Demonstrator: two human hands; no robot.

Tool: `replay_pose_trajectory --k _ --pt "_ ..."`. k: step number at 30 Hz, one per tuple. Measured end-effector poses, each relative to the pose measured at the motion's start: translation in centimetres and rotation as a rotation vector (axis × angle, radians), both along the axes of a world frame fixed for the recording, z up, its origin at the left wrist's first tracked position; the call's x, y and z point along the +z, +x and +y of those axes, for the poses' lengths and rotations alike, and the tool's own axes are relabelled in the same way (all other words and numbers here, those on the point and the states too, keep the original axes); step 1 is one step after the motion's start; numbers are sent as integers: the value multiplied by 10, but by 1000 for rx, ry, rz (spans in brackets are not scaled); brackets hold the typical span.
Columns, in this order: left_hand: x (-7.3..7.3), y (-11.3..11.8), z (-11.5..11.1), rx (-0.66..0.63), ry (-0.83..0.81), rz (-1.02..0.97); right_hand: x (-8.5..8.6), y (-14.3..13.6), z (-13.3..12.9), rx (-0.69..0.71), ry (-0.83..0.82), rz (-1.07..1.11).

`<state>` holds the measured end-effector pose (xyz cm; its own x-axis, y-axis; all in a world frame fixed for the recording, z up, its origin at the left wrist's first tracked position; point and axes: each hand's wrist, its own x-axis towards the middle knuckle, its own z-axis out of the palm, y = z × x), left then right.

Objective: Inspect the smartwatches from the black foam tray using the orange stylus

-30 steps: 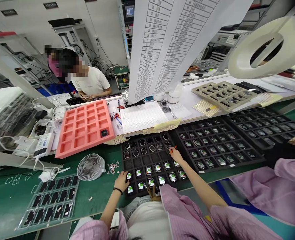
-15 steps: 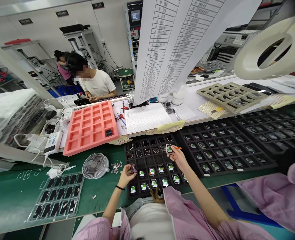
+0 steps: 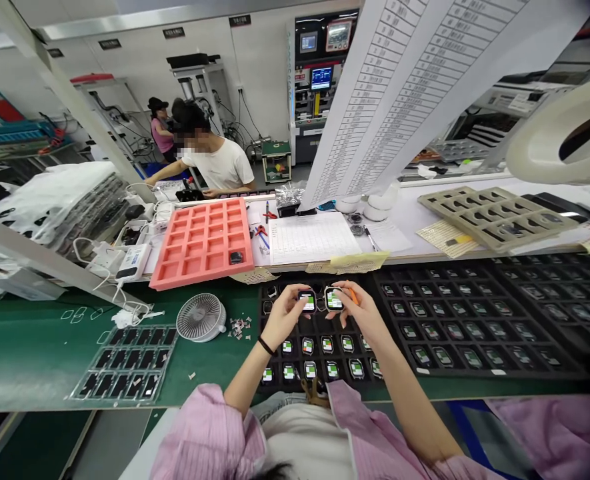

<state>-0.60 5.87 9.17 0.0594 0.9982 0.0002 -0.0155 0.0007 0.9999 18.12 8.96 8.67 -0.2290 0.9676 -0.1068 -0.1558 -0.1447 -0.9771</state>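
Observation:
My left hand [image 3: 285, 316] is closed on a small square watch screen [image 3: 307, 301], which is lit green and white, held by its edges. Beside it, my right hand [image 3: 363, 313] grips a smartwatch [image 3: 333, 299] with a pale frame and a similar lit display. A slim orange tool [image 3: 353, 295], its kind unclear, is also tucked in the right fingers. Both hands are over a black foam tray [image 3: 295, 327]. Lit watches [image 3: 331, 371] sit in the tray's near rows; the hands cover part of its far rows.
More black watch trays [image 3: 449, 313] lie to the right. At left are a small fan [image 3: 201, 317], paper scraps [image 3: 239, 327] and a clear tray of black pieces [image 3: 127, 363]. A pink foam tray [image 3: 202, 243] rests on the shelf. Hanging paper lists [image 3: 375, 100] block some view; a co-worker [image 3: 219, 160] sits beyond.
My left hand has moved up and right, bringing the screen beside the watch in my right hand. The screen now faces me, lit. The view has shifted, and the co-worker's arm has reached out.

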Motion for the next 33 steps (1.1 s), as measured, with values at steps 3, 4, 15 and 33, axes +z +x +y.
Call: replay_pose_trajectory --k 3,4,15,33 --pt "10 0 0 10 8 19 11 -1 -4 8 30 36" --pt "13 1 0 9 15 17 14 -1 -6 36 45 56" --pt "35 9 -7 -12 85 -26 27 1 -14 111 109 81" --pt "47 9 -5 -18 73 -29 32 -2 -11 76 164 146"
